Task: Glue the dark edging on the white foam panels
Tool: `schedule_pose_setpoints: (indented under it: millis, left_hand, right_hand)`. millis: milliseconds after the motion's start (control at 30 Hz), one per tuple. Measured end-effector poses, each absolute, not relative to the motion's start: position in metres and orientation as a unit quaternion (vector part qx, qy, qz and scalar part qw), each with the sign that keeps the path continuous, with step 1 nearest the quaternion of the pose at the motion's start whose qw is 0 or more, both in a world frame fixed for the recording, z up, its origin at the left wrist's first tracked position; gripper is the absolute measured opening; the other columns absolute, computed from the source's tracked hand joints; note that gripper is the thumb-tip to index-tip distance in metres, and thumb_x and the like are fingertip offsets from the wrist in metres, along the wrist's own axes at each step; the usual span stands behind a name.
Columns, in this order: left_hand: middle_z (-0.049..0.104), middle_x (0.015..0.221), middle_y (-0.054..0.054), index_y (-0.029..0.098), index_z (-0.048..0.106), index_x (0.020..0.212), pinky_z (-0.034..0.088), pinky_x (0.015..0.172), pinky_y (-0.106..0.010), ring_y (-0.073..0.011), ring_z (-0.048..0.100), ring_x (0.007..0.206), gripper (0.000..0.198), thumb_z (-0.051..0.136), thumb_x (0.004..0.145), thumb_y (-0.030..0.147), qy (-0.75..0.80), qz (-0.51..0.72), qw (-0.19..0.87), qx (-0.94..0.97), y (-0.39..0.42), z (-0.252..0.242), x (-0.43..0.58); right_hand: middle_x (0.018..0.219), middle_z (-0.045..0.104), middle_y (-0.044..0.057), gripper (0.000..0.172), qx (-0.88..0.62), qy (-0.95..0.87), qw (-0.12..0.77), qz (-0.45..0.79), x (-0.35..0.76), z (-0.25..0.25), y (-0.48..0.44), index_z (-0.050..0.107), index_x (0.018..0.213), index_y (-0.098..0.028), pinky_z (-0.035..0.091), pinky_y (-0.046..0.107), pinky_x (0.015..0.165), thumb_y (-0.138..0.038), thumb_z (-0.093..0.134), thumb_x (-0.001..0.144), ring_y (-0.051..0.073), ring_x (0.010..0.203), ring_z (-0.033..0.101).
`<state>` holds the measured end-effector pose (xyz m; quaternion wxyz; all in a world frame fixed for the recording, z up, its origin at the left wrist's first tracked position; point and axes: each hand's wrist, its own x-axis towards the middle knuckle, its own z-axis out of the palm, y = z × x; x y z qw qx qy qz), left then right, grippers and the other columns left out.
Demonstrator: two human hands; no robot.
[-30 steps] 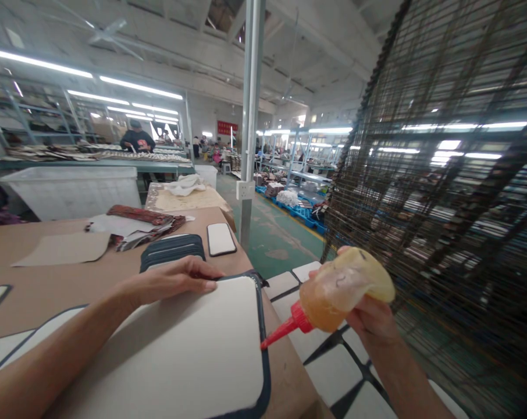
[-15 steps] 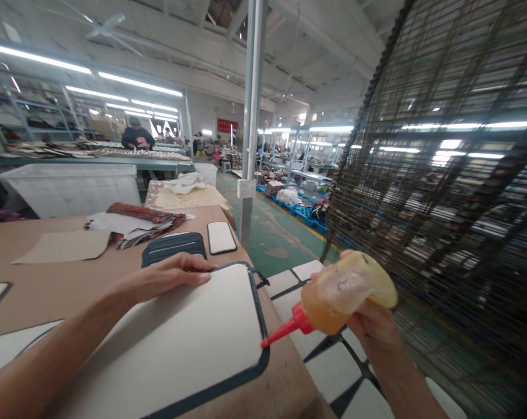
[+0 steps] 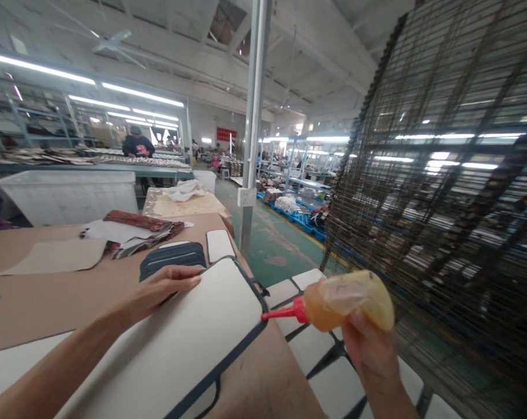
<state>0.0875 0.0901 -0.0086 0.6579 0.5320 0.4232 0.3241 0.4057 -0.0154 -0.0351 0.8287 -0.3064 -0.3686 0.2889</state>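
Note:
My left hand (image 3: 167, 287) lies flat, fingers stretched out, on a white panel with a dark blue border (image 3: 193, 337) that rests on the brown table (image 3: 49, 297). My right hand (image 3: 366, 349) grips a squeeze bottle of amber glue (image 3: 346, 301) by its yellowish base. The bottle's red nozzle (image 3: 281, 315) points left and sits at the panel's right edge.
Behind the panel lie a stack of dark blue pieces (image 3: 171, 256), a small white panel (image 3: 219, 244) and patterned fabric (image 3: 136, 227). More white panels (image 3: 307, 278) lie low on the right. A wire rack (image 3: 442, 203) fills the right side. A post (image 3: 255, 128) stands ahead; a person (image 3: 136, 142) works far off.
The panel has turned under my left hand, its far corner swinging away. The bottle has tipped from a downward slant to nearly level, its nozzle now higher along the panel's right edge.

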Motion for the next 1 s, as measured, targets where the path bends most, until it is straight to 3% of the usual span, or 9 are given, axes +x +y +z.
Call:
schedule_pose_setpoints:
  millis: [133,300,433,567,700,1000]
  left_hand:
    - [0.077,0.084,-0.005,0.022,0.074,0.102,0.052,0.057,-0.023,-0.0188,0.068,0.065,0.041,0.082,0.062,0.027,0.418,0.328,0.685,0.498,0.097,-0.023,0.086]
    - [0.076,0.088,-0.004,0.023,0.072,0.103,0.053,0.061,-0.023,-0.0190,0.069,0.072,0.044,0.083,0.062,0.033,0.418,0.351,0.690,0.476,0.102,-0.040,0.084]
    - [0.075,0.088,-0.004,0.021,0.069,0.101,0.051,0.061,-0.023,-0.0188,0.069,0.074,0.040,0.080,0.066,0.037,0.408,0.353,0.694,0.477,0.101,-0.049,0.080]
    - [0.072,0.079,-0.001,0.021,0.064,0.097,0.049,0.057,-0.022,-0.0163,0.066,0.068,0.037,0.078,0.069,0.040,0.412,0.359,0.693,0.469,0.097,-0.053,0.076]
    - [0.068,0.072,0.003,0.023,0.056,0.094,0.045,0.052,-0.021,-0.0146,0.063,0.062,0.037,0.076,0.071,0.045,0.416,0.352,0.696,0.469,0.094,-0.053,0.072]
    - [0.067,0.074,0.002,0.022,0.054,0.094,0.046,0.053,-0.022,-0.0144,0.062,0.062,0.043,0.076,0.069,0.048,0.422,0.361,0.694,0.458,0.097,-0.058,0.059]
  right_hand:
    - [0.105,0.070,0.003,0.057,-0.310,-0.338,0.847,0.270,0.401,-0.042,-0.011,0.064,0.112,-0.027,0.052,0.039,0.091,-0.028,0.084,0.059,0.024,0.095,0.066]
    - [0.102,0.070,0.002,0.054,-0.319,-0.326,0.857,0.242,0.396,-0.041,-0.001,0.064,0.108,-0.026,0.048,0.041,0.097,-0.027,0.085,0.059,0.024,0.094,0.065]
    - [0.092,0.069,0.001,0.045,-0.314,-0.350,0.853,0.225,0.393,-0.037,0.007,0.066,0.102,-0.024,0.051,0.039,0.091,-0.028,0.083,0.061,0.022,0.089,0.064]
    - [0.094,0.070,0.001,0.050,-0.308,-0.360,0.849,0.234,0.391,-0.037,0.015,0.066,0.106,-0.023,0.052,0.033,0.088,-0.028,0.085,0.060,0.020,0.088,0.065]
    - [0.093,0.070,0.001,0.054,-0.319,-0.367,0.843,0.230,0.386,-0.038,0.021,0.065,0.108,-0.024,0.053,0.040,0.088,-0.032,0.086,0.058,0.023,0.086,0.066]
    - [0.091,0.070,0.001,0.053,-0.329,-0.395,0.822,0.246,0.370,-0.039,0.024,0.064,0.108,-0.024,0.056,0.035,0.078,-0.034,0.085,0.061,0.022,0.082,0.067]
